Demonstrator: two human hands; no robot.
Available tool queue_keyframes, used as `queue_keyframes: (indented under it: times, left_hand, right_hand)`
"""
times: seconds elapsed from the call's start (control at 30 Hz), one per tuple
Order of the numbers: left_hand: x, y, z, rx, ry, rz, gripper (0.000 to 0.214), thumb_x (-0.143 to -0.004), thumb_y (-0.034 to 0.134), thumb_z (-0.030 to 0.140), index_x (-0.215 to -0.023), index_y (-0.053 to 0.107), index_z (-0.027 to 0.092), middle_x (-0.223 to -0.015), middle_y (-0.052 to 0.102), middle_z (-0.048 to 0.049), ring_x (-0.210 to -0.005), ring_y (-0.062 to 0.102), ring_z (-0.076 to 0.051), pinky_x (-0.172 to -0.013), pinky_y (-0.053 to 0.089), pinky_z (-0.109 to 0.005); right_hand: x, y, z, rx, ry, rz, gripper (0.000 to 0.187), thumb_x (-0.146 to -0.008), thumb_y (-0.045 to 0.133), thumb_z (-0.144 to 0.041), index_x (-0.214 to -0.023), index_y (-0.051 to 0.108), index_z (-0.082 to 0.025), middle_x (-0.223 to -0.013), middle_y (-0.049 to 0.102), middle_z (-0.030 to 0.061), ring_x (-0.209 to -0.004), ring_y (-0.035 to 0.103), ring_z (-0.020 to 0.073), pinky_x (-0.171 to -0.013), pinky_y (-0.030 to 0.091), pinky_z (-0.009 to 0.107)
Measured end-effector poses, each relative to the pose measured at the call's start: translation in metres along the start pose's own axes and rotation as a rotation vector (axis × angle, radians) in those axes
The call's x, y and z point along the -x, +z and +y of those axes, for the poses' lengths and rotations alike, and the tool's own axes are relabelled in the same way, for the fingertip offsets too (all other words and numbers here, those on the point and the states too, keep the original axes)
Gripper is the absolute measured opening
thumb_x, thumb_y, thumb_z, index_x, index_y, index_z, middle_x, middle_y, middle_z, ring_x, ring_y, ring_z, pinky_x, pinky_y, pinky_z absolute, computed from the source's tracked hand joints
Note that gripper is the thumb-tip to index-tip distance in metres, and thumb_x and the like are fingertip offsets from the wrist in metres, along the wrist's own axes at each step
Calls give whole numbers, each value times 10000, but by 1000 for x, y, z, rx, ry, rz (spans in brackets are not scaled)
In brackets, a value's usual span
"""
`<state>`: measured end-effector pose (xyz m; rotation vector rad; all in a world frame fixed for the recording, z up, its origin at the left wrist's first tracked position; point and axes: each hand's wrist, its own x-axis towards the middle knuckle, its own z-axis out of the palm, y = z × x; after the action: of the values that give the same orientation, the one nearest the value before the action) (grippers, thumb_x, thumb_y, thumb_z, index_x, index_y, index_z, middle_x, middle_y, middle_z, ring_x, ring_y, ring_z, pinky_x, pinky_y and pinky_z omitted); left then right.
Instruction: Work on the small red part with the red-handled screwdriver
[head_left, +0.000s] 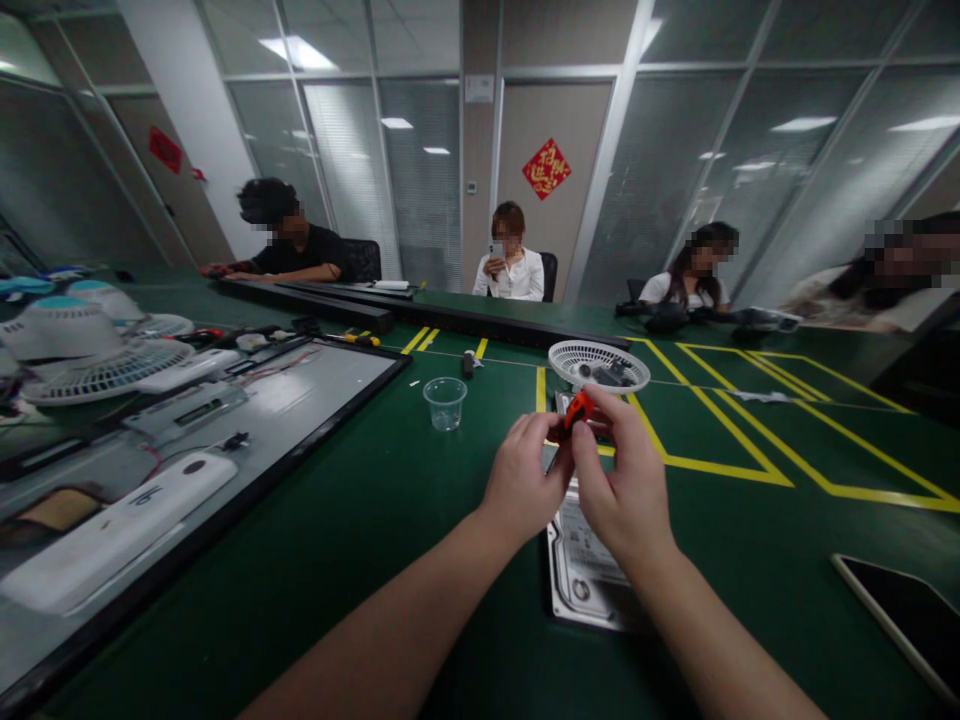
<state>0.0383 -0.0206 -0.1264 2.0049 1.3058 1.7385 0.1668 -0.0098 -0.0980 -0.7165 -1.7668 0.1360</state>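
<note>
Both hands hid most of the small orange tool (578, 407) pinched in their grip. Below it, the right hand (626, 495) covered part of the hard drive (581, 570). The phone (904, 612), far right, was cut off by the edge.

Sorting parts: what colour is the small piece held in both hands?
Orange-red piece, head view.

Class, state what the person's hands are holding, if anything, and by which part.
Both hands, left hand and right hand, pinch a small orange-and-black object between the fingertips, by its lower end.
</note>
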Motion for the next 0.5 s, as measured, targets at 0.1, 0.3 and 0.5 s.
queue_keyframes:
  times: [0.1, 0.3, 0.5]
  left_hand:
    - [0, 0, 0, -6, -3, 3, 147, -973, 622, 154, -1110, 629, 205, -1053, 699, -61, -1004, 651, -218, -870, 520, -354]
    - [-1, 1, -1, 12, -5, 56, 195, -912, 676, 129, -1078, 606, 204, -1012, 679, -45, -926, 642, -197, -836, 523, -339]
    - [-1, -1, 2, -4, 16, 19, 113, -943, 658, 152, -1040, 634, 204, -998, 694, -54, -950, 640, -216, -831, 518, -348]
  right_hand:
    - [-1, 0, 1, 8, -9, 5, 385, -1021, 568, -191, -1402, 591, -245, -1278, 702, 125, -1095, 711, 261, -948, 614, 481]
    - [-2, -1, 1, 46, -17, 14, 386, -1002, 617, -206, -1384, 598, -255, -1230, 688, 117, -1090, 698, 275, -923, 616, 493]
    - [1, -1, 0, 19, 11, 4, 431, -1017, 589, -223, -1444, 559, -270, -1301, 688, 123, -1084, 708, 270, -946, 610, 506]
